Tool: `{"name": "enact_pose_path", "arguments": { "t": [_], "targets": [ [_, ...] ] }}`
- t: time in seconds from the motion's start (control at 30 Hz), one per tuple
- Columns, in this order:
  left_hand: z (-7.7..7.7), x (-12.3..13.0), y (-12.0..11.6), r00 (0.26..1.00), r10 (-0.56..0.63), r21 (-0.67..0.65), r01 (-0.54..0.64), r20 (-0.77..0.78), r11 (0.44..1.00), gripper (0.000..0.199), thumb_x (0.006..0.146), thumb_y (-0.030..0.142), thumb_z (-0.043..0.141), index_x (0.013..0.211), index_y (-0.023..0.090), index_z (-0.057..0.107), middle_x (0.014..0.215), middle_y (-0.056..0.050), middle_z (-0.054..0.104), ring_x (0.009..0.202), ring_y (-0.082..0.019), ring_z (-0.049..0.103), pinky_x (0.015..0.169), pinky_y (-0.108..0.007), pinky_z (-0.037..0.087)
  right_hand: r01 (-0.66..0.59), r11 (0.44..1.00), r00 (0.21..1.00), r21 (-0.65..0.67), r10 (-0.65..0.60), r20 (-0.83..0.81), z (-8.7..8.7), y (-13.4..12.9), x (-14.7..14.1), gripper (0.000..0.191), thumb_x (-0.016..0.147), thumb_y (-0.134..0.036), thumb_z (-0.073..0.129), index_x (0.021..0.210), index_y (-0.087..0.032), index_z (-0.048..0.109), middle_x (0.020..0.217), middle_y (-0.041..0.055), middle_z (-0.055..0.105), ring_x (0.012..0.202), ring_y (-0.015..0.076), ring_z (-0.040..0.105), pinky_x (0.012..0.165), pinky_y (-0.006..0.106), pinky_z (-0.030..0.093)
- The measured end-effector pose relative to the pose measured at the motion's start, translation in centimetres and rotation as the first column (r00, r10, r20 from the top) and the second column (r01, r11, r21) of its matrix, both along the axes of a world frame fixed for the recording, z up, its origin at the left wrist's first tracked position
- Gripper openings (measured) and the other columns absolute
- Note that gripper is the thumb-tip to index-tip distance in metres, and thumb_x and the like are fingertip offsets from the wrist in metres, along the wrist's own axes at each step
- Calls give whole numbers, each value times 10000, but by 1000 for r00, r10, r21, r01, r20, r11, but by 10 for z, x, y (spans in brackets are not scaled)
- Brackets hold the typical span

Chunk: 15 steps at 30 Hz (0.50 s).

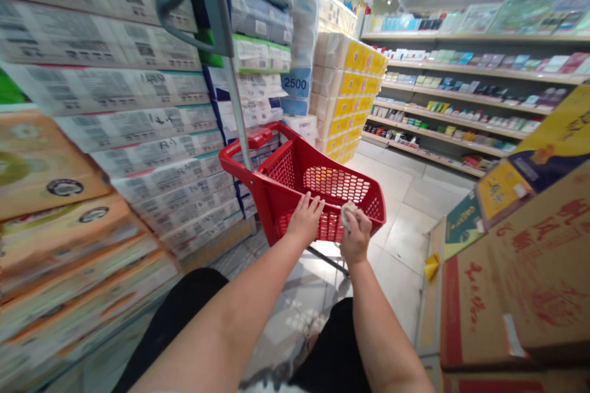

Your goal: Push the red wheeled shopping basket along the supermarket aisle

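Your left hand (305, 216) rests fingers-flat over the near rim of the red basket (295, 166). Your right hand (356, 234), just beside it, is fisted around a pale cloth (347, 211) pressed to the rim.

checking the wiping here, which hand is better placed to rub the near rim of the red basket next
Right. The right hand already clutches a pale cloth against the red basket rim, while the left hand only rests flat on it.

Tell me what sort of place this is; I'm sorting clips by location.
Most likely a supermarket aisle: a red shopping basket on wheels, stacked tissue packs, and stocked shelves along the wall.
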State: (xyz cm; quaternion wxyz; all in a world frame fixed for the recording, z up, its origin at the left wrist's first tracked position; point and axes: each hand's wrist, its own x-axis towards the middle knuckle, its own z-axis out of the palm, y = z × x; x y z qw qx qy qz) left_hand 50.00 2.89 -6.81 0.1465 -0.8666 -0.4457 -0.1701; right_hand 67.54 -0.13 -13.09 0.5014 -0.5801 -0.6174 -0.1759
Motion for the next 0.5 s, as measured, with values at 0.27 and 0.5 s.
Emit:
{"name": "enact_pose_path", "arguments": {
  "t": [0.27,0.5],
  "targets": [
    [-1,2,1,1000,0,8,0,12,1000,574,840,161,465,1409,99,440,1460,-128,443,1415,-337,266,1163,-510,253,122,980,986,-159,-101,134,-8,12,-7,501,955,-243,355,1448,-154,379,1485,145,373,1403,292,236,1126,563,207],
    [-1,0,1,1000,-10,13,10,16,1000,556,847,138,440,1402,108,453,1454,-129,452,1415,-325,271,1156,-521,268,58,993,997,-102,-52,57,0,5,5,472,904,-155,350,1347,-175,512,1293,102,585,1276,221,431,1088,411,306]
  ]
}}
